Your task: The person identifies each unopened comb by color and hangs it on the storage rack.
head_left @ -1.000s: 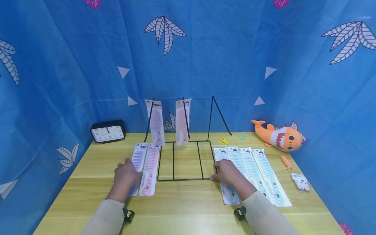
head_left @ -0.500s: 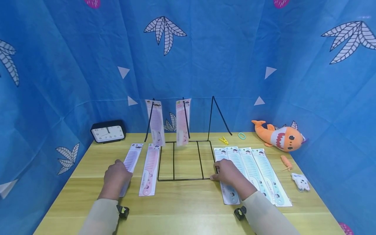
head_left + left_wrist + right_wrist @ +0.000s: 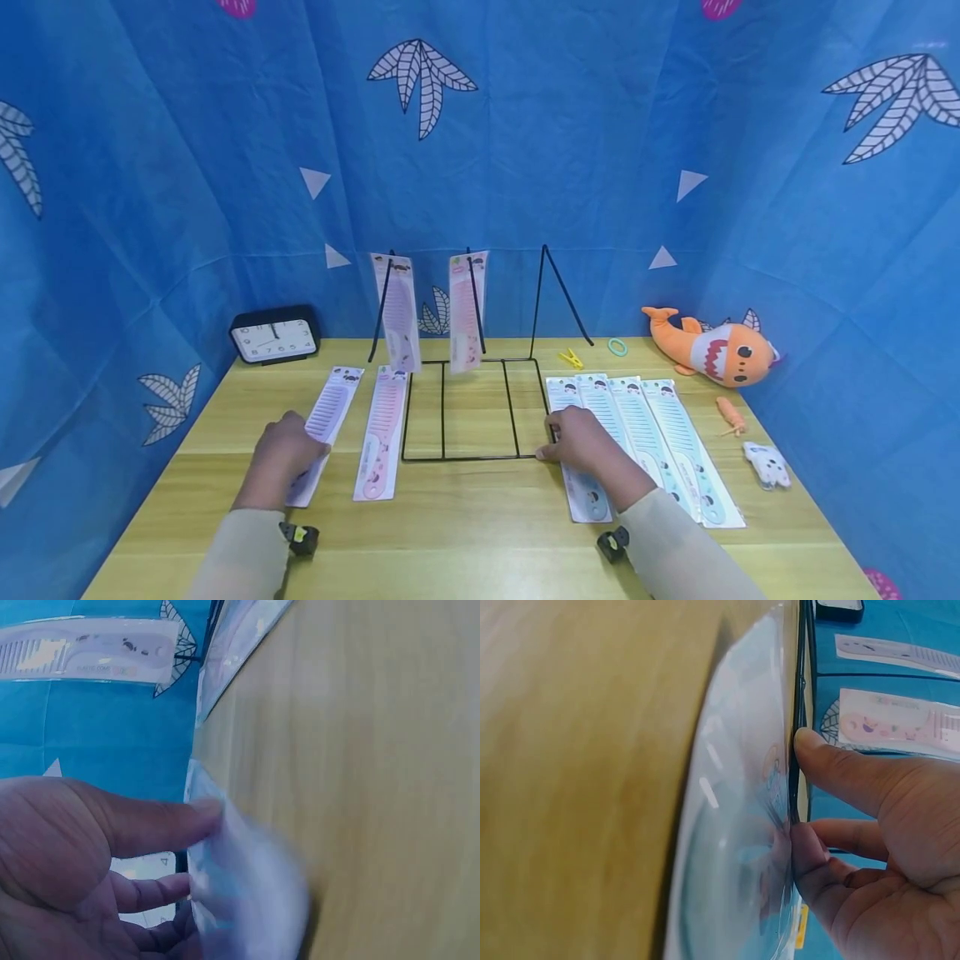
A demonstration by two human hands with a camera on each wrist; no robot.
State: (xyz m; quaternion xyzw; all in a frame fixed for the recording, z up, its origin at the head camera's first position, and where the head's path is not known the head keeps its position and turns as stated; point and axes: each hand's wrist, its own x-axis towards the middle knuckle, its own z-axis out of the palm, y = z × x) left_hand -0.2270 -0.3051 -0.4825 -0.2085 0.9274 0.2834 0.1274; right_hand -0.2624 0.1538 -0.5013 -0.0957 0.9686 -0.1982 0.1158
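My left hand [image 3: 281, 457] pinches the edge of a packaged purple comb [image 3: 327, 410] at the table's left; in the left wrist view the thumb lies on its blurred package [image 3: 251, 892]. To its right lies a packaged pink comb [image 3: 381, 437]. With thumb and fingers, my right hand [image 3: 583, 442] grips the front right corner of a black wire display rack [image 3: 472, 457]. A purple comb [image 3: 400, 312] and a pink comb [image 3: 462, 321] in packages hang on the rack's left and middle hooks; the right hook [image 3: 566, 292] is bare.
Several packaged blue-green combs [image 3: 675, 446] lie beside the right hand, the nearest partly under it. Behind them are a yellow clip [image 3: 572, 359] and a green ring [image 3: 617, 347]. An orange plush shark [image 3: 712, 350] sits back right, a black clock [image 3: 275, 335] back left.
My left hand has slid the purple comb packet left, away from the pink one, and tilted it. The right hand and the rack have stayed in place.
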